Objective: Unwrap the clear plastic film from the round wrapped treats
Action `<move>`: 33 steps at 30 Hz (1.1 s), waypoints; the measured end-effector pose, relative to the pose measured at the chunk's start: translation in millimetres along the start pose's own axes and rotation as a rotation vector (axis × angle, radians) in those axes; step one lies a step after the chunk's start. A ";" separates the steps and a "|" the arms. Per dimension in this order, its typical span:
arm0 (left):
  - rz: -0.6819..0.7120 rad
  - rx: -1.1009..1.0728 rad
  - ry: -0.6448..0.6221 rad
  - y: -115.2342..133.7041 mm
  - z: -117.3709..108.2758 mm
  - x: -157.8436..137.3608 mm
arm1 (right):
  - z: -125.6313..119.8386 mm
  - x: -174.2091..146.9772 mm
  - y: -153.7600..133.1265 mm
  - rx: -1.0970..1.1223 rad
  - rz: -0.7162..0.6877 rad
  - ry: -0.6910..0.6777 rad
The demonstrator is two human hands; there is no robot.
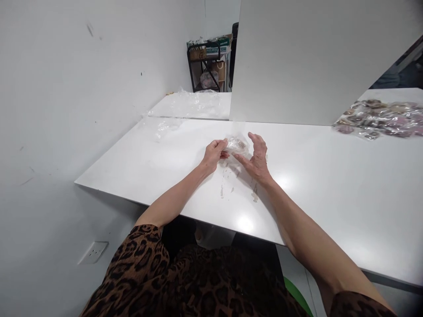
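"Crumpled clear plastic packet (236, 145), shiny and soft: where does your camera put it?"

"Between the two bare hands, over the glossy white table (313, 176). I can't tell from here whether its underside touches the tabletop."

"And the fingers?"

"On the left hand (213, 154), thumb and forefinger pinch the packet's left edge, the others curled below. On the right hand (257, 160) they're spread, with the thumb reaching toward the packet's lower edge. I can't tell whether that thumb touches."

"How would you handle it well?"

"I'd use the left pinch as an anchor and bring the right fingertips in lightly on the opposite edge, taking only film. Such thin plastic probably slips and bunches, so I'd ease it flat rather than squeeze; a hard tug could tear it. What's inside is too blurred for me to name, so I'd treat it as fragile."

"Anything nearby?"

"Loose, wrinkled transparent film (200, 103) lies farther back on the left, and a heap of small clear-wrapped pink and brown pieces (385, 119) sits off right. Both are well apart from the hands."
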State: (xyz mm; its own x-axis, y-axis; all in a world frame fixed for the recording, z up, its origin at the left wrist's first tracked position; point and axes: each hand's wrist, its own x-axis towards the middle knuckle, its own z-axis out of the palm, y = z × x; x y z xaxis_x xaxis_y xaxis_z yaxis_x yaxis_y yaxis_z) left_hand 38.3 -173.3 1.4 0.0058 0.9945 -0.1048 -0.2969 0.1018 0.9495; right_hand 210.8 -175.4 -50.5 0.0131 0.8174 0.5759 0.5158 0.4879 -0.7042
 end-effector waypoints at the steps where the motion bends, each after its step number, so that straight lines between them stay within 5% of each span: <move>1: 0.001 0.012 -0.006 -0.2 -1.8 -1.0 | -0.9 -0.3 -3.6 0.035 -0.001 0.007; 4: -0.010 0.056 -0.026 -1.6 -6.8 -2.7 | -2.5 0.0 -13.1 0.254 0.087 0.026; 12: -0.126 0.041 -0.057 -3.0 -17.3 6.4 | -25.8 22.2 -17.7 1.075 0.775 0.349; 16: -0.124 0.161 -0.143 0.0 -15.6 3.0 | -38.9 29.1 -24.1 1.213 0.788 0.384; 24: 0.244 0.752 -0.379 -15.8 -9.9 -10.7 | -53.0 31.6 -29.6 1.278 0.542 0.241; 29: 0.299 0.736 -0.347 -14.2 -15.2 -7.3 | -77.1 44.5 -15.1 1.392 0.597 0.441; 33: 0.305 0.470 -0.278 -10.5 -15.4 -0.8 | -96.3 53.6 -2.9 1.485 0.733 0.717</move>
State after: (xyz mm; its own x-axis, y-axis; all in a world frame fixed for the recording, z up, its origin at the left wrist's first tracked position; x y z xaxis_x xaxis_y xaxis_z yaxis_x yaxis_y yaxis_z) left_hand 26.7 -175.6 -13.1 0.2538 0.9436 0.2125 0.1270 -0.2503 0.9598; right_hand 292.5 -162.5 22.4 0.3980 0.8892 -0.2256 -0.8751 0.2943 -0.3841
